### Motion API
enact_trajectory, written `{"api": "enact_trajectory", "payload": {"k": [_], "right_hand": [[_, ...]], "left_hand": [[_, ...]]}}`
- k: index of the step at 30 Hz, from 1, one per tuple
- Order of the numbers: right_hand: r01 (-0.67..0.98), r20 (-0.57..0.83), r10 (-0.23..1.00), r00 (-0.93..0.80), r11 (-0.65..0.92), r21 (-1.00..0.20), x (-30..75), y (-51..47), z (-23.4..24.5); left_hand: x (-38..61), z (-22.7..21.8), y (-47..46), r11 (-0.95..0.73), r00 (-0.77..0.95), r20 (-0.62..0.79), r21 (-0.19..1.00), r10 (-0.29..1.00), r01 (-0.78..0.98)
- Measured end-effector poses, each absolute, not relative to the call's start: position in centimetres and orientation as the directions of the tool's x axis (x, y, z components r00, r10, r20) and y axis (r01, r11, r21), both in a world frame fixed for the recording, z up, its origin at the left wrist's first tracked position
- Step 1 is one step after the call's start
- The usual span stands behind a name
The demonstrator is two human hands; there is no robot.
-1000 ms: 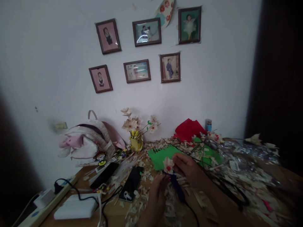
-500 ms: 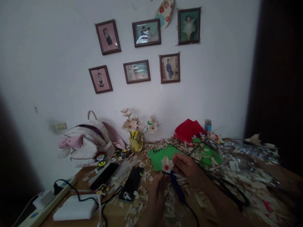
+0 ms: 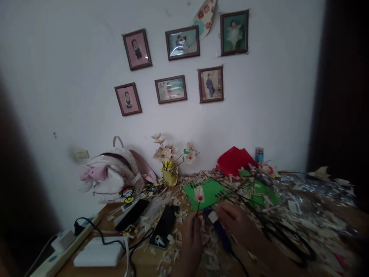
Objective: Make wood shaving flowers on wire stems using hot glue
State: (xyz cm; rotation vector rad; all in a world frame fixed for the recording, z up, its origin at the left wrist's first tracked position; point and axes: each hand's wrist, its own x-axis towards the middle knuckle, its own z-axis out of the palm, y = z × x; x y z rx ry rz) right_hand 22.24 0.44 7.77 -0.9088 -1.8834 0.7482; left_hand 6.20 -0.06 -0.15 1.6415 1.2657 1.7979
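My left hand [image 3: 190, 236] is closed round the dark thin stem of a handmade flower [image 3: 198, 193], which stands upright above the fingers. The flower has cream petals and a red centre. To its right, my right hand [image 3: 235, 217] is closed in a pinch, and a pale petal-like piece [image 3: 212, 216] shows at its fingertips. This piece overlaps the front of a dark blue corded tool [image 3: 221, 234], whose kind I cannot make out. The tool lies between my hands, its cord running toward the front edge.
Cream scraps litter the wooden table around a green sheet [image 3: 210, 186]. A yellow vase [image 3: 170, 178] of similar flowers stands by the wall. Phones [image 3: 163, 227], a white power bank [image 3: 99, 252], a power strip [image 3: 67, 246] and a backpack [image 3: 115, 177] are left; clear plastic wrap [image 3: 305, 196] lies right.
My right hand has come away from the flower and down toward the blue tool. The flower now shows a narrower side and more stem. The whole view has shifted slightly.
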Motion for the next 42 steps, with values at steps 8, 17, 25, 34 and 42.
{"api": "enact_trajectory", "payload": {"k": [8, 17, 25, 34, 42], "right_hand": [[0.522, 0.651, 0.735, -0.193, 0.638, -0.566, 21.5, -0.9, -0.2], [0.589, 0.753, 0.652, -0.095, 0.646, -0.485, 21.3, -1.0, 0.2], [0.624, 0.508, 0.845, -0.168, 0.49, -0.608, 22.0, -0.1, 0.8], [0.749, 0.263, 0.957, -0.123, 0.264, -0.608, 23.1, 3.5, -1.3], [0.633, 0.294, 0.955, 0.034, 0.207, -0.746, 23.5, 4.7, -2.9]], "left_hand": [[6.9, 0.1, -0.9, -0.479, -0.148, 0.519, 0.845, 0.842, 0.238], [7.2, 0.3, -1.3, -0.526, 0.006, 0.555, 0.785, 0.832, 0.328], [7.2, 0.5, -0.3, -0.51, -0.064, 0.566, 0.782, 0.822, 0.359], [5.2, 1.4, 1.1, -0.497, -0.17, 0.592, 0.775, 0.788, 0.391], [5.2, 1.1, 1.2, -0.484, -0.159, 0.596, 0.756, 0.787, 0.44]]}}
